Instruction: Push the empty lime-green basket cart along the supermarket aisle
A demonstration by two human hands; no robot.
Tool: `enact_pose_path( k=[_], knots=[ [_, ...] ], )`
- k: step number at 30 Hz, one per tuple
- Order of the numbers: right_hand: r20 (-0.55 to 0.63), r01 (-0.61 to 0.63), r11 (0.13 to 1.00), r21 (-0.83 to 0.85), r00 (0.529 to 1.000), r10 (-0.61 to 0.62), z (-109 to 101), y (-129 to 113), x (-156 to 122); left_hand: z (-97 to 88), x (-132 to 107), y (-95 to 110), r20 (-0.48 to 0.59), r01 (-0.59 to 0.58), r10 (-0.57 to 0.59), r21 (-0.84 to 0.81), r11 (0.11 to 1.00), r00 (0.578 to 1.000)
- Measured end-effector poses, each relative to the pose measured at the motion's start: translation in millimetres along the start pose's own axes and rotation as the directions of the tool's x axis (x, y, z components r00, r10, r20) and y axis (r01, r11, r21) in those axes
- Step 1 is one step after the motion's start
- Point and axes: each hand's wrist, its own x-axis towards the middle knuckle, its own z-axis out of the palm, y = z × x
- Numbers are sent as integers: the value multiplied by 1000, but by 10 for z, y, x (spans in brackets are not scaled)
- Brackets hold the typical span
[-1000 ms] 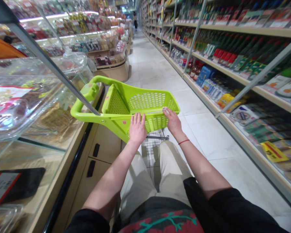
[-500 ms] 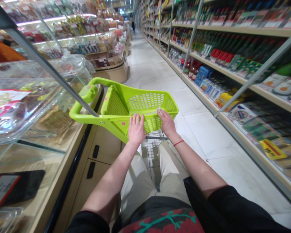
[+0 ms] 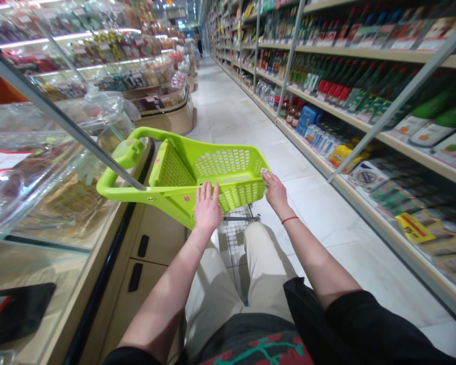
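Two bare hands are laid on a green cart basket (image 3: 228, 167), which stands tilted in the aisle right before the person's legs, its near side turned toward them. The left hand (image 3: 207, 209) is spread flat, fingers straight and together, against the near wall of the basket just below the rim, toward the left near corner; nothing is grasped by it. The right hand (image 3: 275, 192) is set at the right near corner, its fingers curled over the rim there, and a small pale thing (image 3: 265, 175) is pressed under the fingertips; what it is cannot be told. A red cord (image 3: 289, 219) is worn at the right wrist. The looped handle (image 3: 114, 185) of the cart is seen at the left, close against a glass display counter (image 3: 110, 243) on which clear plastic boxes (image 3: 30, 172) are stacked. A wire rack (image 3: 233, 235) is seen under the basket, between the knees. Long shelves (image 3: 383, 137) filled with bottles and packets are ranged along the right of the white tiled floor (image 3: 327, 223), and another person (image 3: 199, 43) is seen far down the aisle.
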Motion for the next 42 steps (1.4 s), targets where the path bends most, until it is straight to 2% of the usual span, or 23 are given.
enact_pose_path(
  k=[3,7,10,12,14,18,21,24,27,31,34,37,39,42],
  knots=[
    [16,5,1000,19,1000,-5,109,-233,-88,12,-1,17,-3,8,-8,8,1000,1000],
    [10,194,977,89,981,-196,345,-676,-217,3,-10,25,-3,8,-8,5,1000,1000],
    [51,297,948,114,951,-305,424,-836,-258,-13,-18,17,-2,7,-7,-6,1000,1000],
    [90,313,945,101,943,-322,387,-778,-250,-18,-21,10,-2,8,-8,-7,1000,1000],
    [97,294,953,72,949,-300,293,-601,-215,-19,-21,6,0,8,-8,-6,1000,1000],
    [15,153,988,14,988,-154,66,-126,-106,-12,-13,6,10,13,-13,-13,1000,1000],
    [-31,67,998,8,997,-67,-16,79,-58,-11,-9,11,14,18,-18,-20,1000,1000],
    [-42,40,999,17,998,-39,24,28,-90,-18,-12,18,12,18,-18,-15,1000,1000],
    [-12,53,998,35,999,-53,151,-236,-178,-23,-20,23,10,17,-16,-17,1000,1000],
    [38,174,981,86,983,-177,341,-697,-290,-22,-30,27,4,19,-19,-17,1000,1000],
    [49,265,959,100,961,-271,414,-916,-323,-31,-32,29,6,23,-23,-14,1000,1000],
    [75,305,947,97,947,-312,370,-875,-294,-47,-34,22,12,25,-24,-11,1000,1000],
    [79,289,954,77,952,-294,282,-701,-248,-49,-35,13,13,24,-24,-4,1000,1000],
    [32,186,982,30,982,-187,124,-333,-171,-36,-35,7,10,22,-22,1,1000,1000]
  ],
)
